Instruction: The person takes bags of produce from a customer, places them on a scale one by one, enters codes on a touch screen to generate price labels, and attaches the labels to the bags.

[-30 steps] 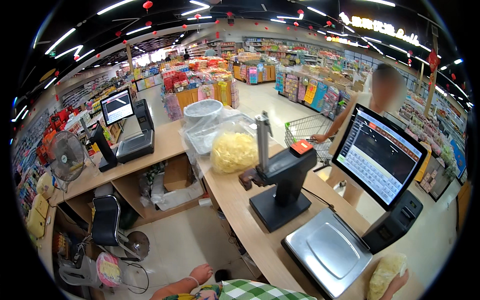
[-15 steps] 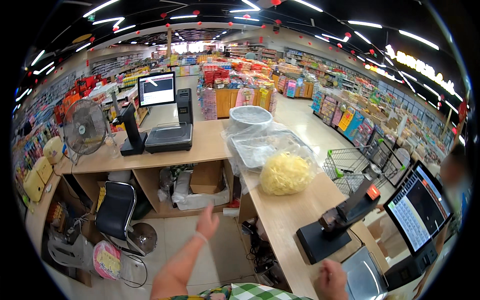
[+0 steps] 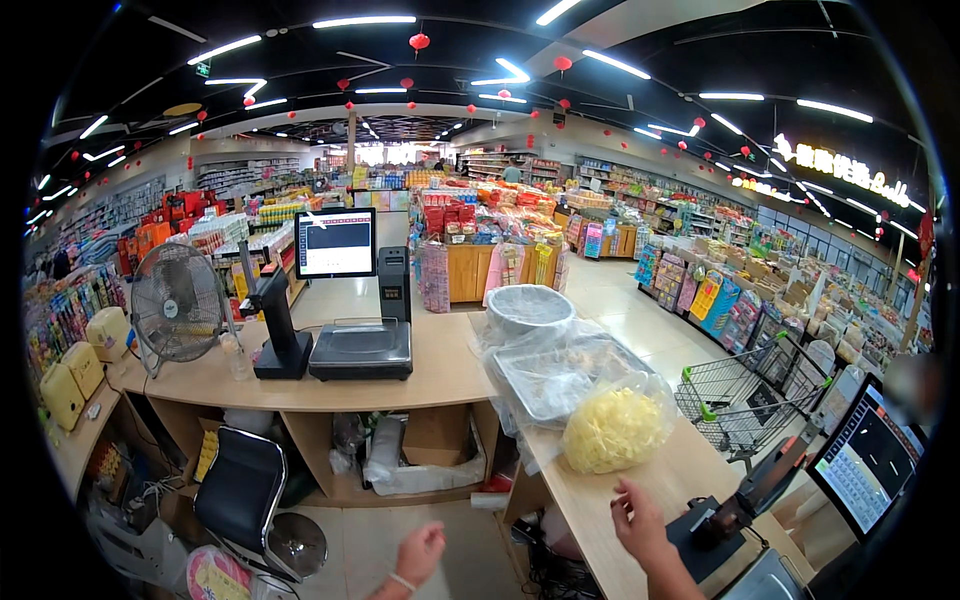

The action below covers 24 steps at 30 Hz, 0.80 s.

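Note:
My left hand [image 3: 420, 553], with a pale band at the wrist, hangs over the floor behind the counter. Its fingers are loosely curled and nothing shows in them. Farther right, my right hand [image 3: 637, 520] is above the side counter [image 3: 575, 510], fingers bent but apart, holding nothing. Just beyond it rests a clear plastic bag of pale yellow strips or shreds [image 3: 618, 428]. Behind the bag lies a plastic-covered metal tray [image 3: 560, 372], beside a round tub [image 3: 530, 310] also under clear plastic.
A weighing scale [image 3: 360, 350], a monitor [image 3: 336, 245] and a fan [image 3: 180, 305] stand on the front counter. A black stool [image 3: 240, 490] is at lower left. At right are a black scanner stand [image 3: 715, 535], a second monitor [image 3: 870, 455], a shopping cart [image 3: 745, 395] and a partly visible person.
My view has tilted up, so the counters appear lower. My right hand has moved forward toward the bag of yellow strips, its fingers opening. My left hand has drawn back, its fingers more curled.

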{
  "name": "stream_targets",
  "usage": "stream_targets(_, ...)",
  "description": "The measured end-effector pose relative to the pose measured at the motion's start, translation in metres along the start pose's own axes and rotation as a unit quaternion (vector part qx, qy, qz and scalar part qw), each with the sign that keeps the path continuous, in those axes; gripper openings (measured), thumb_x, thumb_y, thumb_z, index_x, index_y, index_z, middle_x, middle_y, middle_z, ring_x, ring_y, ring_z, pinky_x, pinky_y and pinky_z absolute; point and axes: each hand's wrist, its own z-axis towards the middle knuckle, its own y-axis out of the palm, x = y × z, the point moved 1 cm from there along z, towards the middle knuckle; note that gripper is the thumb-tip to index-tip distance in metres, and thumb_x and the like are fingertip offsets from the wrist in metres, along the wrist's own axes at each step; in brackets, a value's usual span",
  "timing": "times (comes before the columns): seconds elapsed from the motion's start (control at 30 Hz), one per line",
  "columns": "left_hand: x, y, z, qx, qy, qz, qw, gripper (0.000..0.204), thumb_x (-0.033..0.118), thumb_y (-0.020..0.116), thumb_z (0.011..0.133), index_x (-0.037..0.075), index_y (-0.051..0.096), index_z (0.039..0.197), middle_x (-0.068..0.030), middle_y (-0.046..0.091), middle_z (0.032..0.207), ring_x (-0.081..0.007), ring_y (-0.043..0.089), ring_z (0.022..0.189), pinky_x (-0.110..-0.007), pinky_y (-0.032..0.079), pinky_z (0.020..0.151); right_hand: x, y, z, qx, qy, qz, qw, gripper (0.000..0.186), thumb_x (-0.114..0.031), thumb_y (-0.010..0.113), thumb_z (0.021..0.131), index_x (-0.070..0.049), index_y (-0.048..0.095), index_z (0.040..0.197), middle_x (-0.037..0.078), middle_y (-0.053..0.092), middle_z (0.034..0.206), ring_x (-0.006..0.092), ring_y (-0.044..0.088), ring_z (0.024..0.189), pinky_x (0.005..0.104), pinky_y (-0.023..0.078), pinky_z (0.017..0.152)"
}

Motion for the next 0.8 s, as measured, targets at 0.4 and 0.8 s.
stream_targets(0.4,-0.042,0.015,0.008,0.059,-0.087,-0.011,0.994,0.026,0.022,0.057,0.083,0.004,0.061,0.102,-0.0159,0.063,0.092,-0.0275,0.062,0.085,-0.034,0.048,0.075,0.155,0.026,0.164,0.124,0.098,-0.191,0.969,0.077,-0.018,0.073,0.065,-0.002,0.034,0.129,0.025,0.038,0.128,0.0373,0.038,0.118,0.043,0.033,0.097)
stream_targets(0.8,-0.04,0.037,0.153,-0.007,-0.129,-0.004,0.992,0.033,0.026,0.056,0.084,0.004,0.057,0.109,-0.0142,0.063,0.098,-0.0232,0.06,0.091,-0.033,0.047,0.08,0.279,0.055,0.243,0.078,0.29,-0.273,0.914,0.089,-0.021,0.072,0.066,-0.009,0.021,0.138,0.02,0.033,0.133,0.0336,0.03,0.125,0.0502,0.026,0.098)
